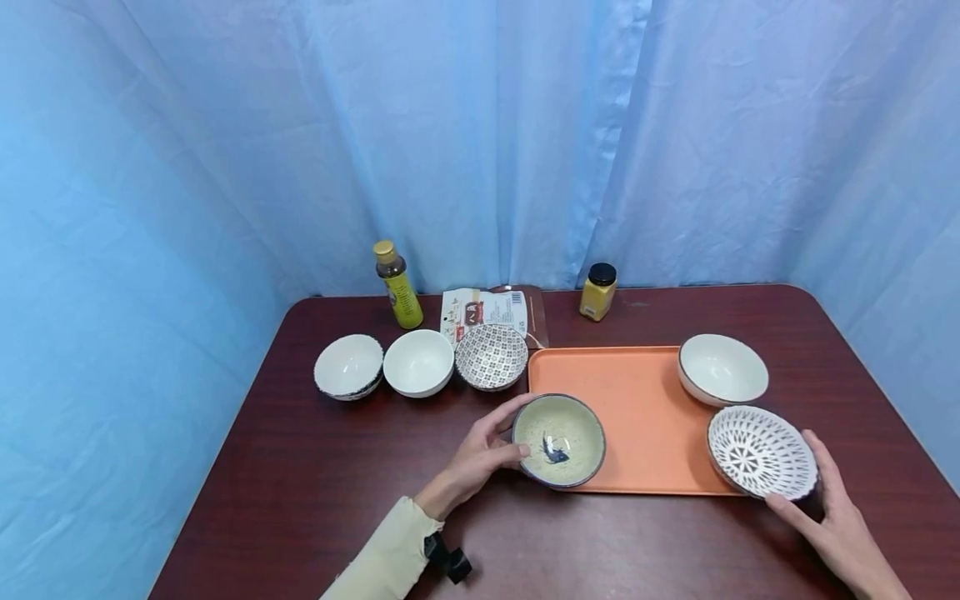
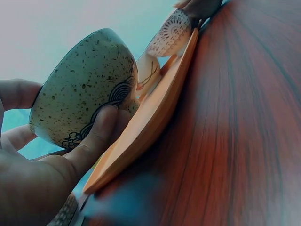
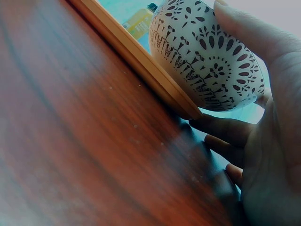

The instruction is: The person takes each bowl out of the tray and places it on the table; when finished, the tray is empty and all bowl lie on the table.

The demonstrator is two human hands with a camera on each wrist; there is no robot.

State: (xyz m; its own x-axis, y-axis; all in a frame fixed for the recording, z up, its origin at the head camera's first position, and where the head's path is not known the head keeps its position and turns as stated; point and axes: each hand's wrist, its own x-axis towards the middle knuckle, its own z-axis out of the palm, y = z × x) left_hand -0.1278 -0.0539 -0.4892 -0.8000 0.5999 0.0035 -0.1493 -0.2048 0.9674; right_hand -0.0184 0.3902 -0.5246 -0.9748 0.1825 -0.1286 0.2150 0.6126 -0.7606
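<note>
Your left hand (image 1: 480, 454) grips the green bowl (image 1: 558, 442) over the left end of the orange tray (image 1: 630, 392); your right hand (image 1: 832, 518) clasps the starburst-patterned bowl (image 1: 761, 452) at the tray's front right corner. Thumbs press outer walls, likely for steadiness.

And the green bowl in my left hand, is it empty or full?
Empty. The head view looks into the green bowl, held in the left hand, and shows its bare inside with a blue mark.
</note>
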